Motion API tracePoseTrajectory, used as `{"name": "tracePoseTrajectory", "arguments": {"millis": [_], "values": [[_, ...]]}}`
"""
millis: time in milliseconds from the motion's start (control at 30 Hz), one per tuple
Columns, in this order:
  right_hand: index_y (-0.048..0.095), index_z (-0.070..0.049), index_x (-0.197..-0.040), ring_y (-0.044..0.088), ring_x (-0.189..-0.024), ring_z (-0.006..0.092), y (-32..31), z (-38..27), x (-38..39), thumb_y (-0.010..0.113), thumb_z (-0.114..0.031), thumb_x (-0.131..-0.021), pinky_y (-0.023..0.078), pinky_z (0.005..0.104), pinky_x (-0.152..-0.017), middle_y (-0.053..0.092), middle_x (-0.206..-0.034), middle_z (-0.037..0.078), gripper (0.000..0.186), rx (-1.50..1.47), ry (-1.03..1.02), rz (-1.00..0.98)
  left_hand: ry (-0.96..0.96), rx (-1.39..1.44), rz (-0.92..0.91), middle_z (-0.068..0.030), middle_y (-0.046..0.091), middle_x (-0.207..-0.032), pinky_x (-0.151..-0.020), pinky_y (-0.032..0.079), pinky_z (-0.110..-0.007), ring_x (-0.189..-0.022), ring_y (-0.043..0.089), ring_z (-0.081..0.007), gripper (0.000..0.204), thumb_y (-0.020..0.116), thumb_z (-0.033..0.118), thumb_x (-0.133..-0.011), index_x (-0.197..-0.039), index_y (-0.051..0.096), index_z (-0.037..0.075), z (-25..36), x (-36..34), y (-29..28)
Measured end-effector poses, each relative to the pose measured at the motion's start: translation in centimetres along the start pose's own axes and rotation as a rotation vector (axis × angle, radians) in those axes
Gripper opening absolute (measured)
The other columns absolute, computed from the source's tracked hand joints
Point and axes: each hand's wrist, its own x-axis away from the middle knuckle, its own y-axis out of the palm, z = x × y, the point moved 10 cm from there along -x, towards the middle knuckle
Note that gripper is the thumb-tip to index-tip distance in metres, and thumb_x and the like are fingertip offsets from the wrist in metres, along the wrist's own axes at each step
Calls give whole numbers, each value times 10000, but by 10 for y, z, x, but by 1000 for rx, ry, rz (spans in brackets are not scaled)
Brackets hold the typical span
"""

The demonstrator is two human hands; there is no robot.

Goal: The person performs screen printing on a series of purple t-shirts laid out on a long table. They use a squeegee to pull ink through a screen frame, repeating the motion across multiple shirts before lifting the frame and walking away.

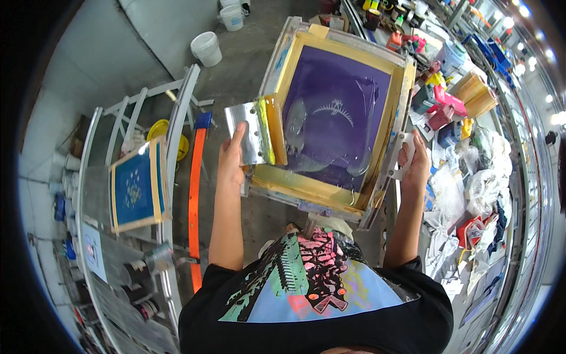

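Observation:
My left hand (232,156) is closed around a squeegee (253,134) with a metal holder and an amber blade, the thumb lying on the metal. The squeegee stands over the left edge of a screen printing frame (306,190) in front of me. Its dark purple mesh (339,76) carries a pale curved design and glossy, clear-looking smears. Yellowish tape lines the border. My right hand (416,162) grips a white handle (402,154) at the frame's right side, fingers passed through its opening. What lies beneath the screen is hidden.
At left, another screen (134,186) with blue mesh leans on a metal rack (177,127). An orange strip (196,200) runs beside it. White buckets (206,48) stand on the floor ahead. Along the right, a bench holds containers, a pink box (449,101) and crumpled plastic bags (486,183).

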Motion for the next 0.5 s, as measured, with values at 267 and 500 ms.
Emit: {"name": "tracePoseTrajectory", "arguments": {"millis": [267,500], "values": [[645,-65,-1295,559,-645,106,48,-7,-63,672,-236,-1006,401,219,-550,630,-858,34,337,33,20,82,15,18,36,-128,687,-1222,-959,530,-345,-1110,676,-203,770,849,504,-859,-1310,597,-68,37,-68,26],[657,-79,-1187,546,-647,74,107,29,-114,689,-181,-1003,358,231,-514,608,-830,-24,212,-34,-6,46,28,-215,248,-190,596,-1368,-1166,340,-417,-1371,490,-259,924,864,595,-800,-1328,561,-99,53,-134,-21]]}}
